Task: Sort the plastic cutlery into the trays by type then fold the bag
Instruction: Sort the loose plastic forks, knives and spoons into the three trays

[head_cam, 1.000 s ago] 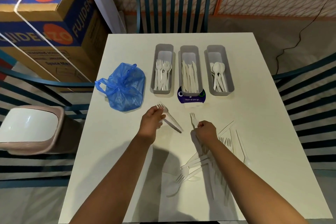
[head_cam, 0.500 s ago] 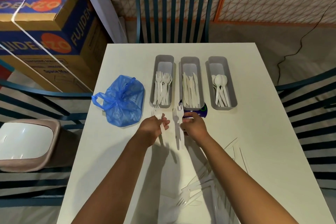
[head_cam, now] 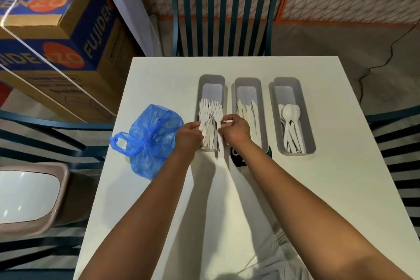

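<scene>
Head view: both hands at frame centre over the left tray (head_cam: 211, 79). Left hand (head_cam: 189, 135) pinches white forks (head_cam: 203, 118); right hand (head_cam: 235, 129) pinches another fork (head_cam: 217, 112). Knife tray (head_cam: 247, 84) and spoon tray (head_cam: 286, 83) part-filled. Loose cutlery (head_cam: 276, 263) remains bottom right. Blue bag (head_cam: 148, 141) unfolded, left of the trays. White bench (head_cam: 329, 177), teal chairs (head_cam: 223, 18), cardboard boxes (head_cam: 56, 36) upper left.

The forks (head_cam: 212, 118) I'm handling are smooth white plastic, their tray (head_cam: 211, 79) matt grey plastic. At nine o'clock, the blue bag (head_cam: 150, 141) is thin, crinkled, translucent film.
</scene>
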The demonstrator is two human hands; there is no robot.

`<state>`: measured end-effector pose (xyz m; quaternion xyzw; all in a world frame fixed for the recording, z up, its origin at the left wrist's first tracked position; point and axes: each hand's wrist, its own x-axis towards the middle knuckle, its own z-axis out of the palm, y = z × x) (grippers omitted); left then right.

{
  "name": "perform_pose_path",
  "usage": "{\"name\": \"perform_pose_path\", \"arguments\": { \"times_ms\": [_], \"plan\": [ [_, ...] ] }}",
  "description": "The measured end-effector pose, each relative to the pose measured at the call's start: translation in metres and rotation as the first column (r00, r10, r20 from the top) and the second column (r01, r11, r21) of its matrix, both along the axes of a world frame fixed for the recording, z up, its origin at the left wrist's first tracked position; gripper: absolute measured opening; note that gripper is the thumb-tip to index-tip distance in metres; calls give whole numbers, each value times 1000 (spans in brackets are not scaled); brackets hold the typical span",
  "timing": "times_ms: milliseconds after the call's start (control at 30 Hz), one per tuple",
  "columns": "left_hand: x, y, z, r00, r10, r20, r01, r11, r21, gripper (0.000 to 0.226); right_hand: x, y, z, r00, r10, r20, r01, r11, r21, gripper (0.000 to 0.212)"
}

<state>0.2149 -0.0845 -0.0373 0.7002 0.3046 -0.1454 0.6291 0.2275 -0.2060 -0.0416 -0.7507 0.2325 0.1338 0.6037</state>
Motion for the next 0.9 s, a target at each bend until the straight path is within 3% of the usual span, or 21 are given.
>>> {"name": "perform_pose_path", "arguments": {
  "times_ms": [100,267,400,633,767,900],
  "plan": [
    [12,0,-5,1000,24,6,-24,997,78,44,14,8,1,1000,-8,24,9,1000,-14,28],
    [22,0,-6,997,34,62,-41,992,119,43,19,14,13,998,-20,62,22,999,-37,49],
    [26,-1,-10,996,-74,53,62,978,198,45,-5,12,7,998,-11,60,11,1000,5,37],
    [27,-13,-3,949,-268,164,184,897,402,38,-66,1,-25,982,188,-13,-188,981,-45,21],
    [2,-22,-3,943,-243,227,154,925,349,26,-89,-10,-39,978,204,-52,-208,974,-89,25],
    [-41,-32,-9,892,-355,279,241,898,369,21,-106,-29,-37,992,124,0,-122,974,-190,22]
  ]
}}
